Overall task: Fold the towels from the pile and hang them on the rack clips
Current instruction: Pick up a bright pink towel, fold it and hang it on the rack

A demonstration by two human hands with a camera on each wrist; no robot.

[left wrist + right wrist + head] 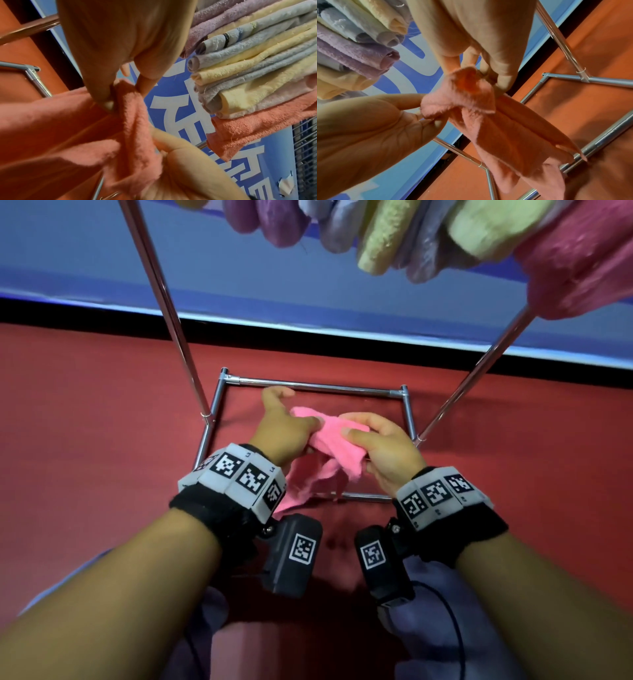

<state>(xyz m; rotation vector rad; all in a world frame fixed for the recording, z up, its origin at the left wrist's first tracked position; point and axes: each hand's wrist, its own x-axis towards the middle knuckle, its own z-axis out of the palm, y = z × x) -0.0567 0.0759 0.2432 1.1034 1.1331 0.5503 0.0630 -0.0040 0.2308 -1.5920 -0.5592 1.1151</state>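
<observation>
Hands meet at twelve o'clock — left hand (pixel 281 429) and right hand (pixel 383 446) each pinch the pink towel (pixel 329 446) with curled fingers, apparently aligning its edges to fold.

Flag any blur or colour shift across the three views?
Head view: sharp hands, hung towels soft near the top edge, rack poles splayed. Left wrist view: pink towel blurred, rendered salmon. Right wrist view: same orange cast, palm smeared in the foreground.
</observation>
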